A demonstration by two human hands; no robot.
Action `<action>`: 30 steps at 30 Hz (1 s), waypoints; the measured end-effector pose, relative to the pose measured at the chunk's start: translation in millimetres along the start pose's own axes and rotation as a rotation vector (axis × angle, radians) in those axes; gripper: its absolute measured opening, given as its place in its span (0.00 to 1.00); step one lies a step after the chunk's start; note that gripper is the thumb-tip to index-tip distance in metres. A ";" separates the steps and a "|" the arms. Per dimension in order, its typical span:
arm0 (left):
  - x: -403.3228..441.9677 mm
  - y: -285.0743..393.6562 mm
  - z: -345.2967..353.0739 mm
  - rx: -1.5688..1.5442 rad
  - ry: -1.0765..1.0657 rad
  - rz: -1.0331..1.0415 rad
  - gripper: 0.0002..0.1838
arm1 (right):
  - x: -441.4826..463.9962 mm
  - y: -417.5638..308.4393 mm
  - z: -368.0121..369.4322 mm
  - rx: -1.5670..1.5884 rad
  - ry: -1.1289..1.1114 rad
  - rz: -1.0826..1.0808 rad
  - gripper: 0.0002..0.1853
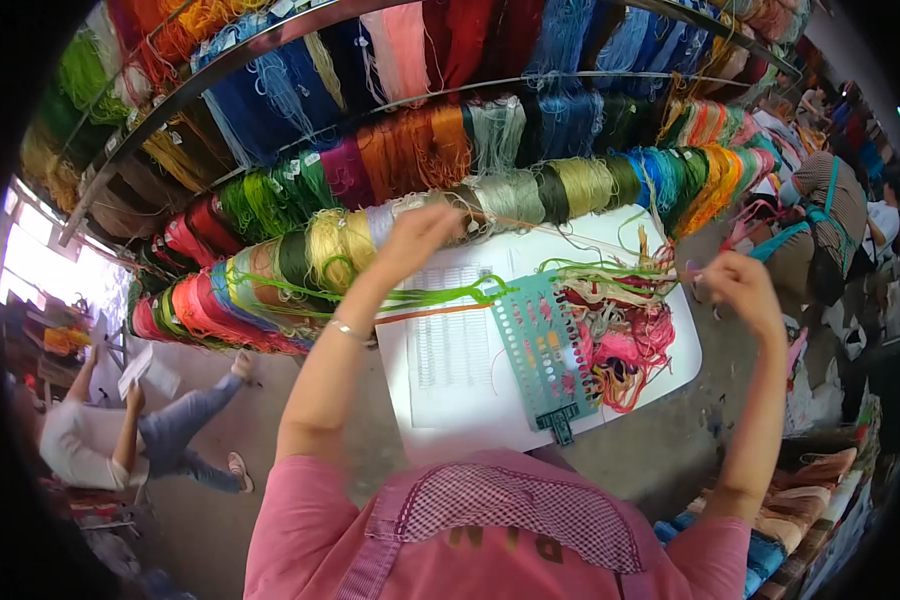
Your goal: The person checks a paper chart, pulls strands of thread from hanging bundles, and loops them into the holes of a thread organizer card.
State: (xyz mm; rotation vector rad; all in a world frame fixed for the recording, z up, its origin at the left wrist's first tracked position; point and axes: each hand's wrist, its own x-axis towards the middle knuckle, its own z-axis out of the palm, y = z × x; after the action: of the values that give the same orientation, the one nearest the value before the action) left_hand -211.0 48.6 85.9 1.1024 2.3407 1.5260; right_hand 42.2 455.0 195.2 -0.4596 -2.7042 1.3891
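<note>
A thin pale thread (570,236) stretches between my two hands. My left hand (425,238), slightly blurred, is closed on its left end, close to the hanging yarn skeins. At the right, my right hand (738,285) has curled fingers, pinched where the thread seems to end; a dark blur hides part of the fingertips. Between them lies a teal card (515,350) with rows of holes and small coloured thread samples. Green strands (420,296) are looped through its top edge. A tangle of pink, red and cream threads (625,340) hangs from its right side.
Beneath the card is a white board (455,420) with printed sheets (450,340); a black clip (560,425) grips the card's lower edge. Metal rails (270,42) carry dense skeins ahead. A person (105,430) with papers is at left, another (825,220) at right. Folded skeins (810,490) lie lower right.
</note>
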 end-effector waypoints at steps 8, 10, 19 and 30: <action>-104.0 12.3 -112.7 -0.377 0.460 -0.253 0.15 | -54.6 182.6 -136.2 -0.332 0.540 0.255 0.09; -123.2 23.4 -111.7 -0.536 0.486 -0.238 0.15 | -32.8 168.6 -105.9 -0.393 0.458 0.058 0.08; -181.4 96.4 -88.8 -0.727 0.585 -0.024 0.19 | 64.0 -101.3 214.5 0.088 -0.126 -0.567 0.10; -195.9 95.0 -122.0 -1.319 0.619 0.108 0.17 | 44.0 -178.7 275.5 0.259 -0.526 -0.640 0.08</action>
State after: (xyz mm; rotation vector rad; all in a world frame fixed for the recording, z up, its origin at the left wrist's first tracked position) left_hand -80.4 -145.8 172.0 0.3904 0.8500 2.9430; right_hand -94.6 154.1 173.0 0.8232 -2.5572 1.7601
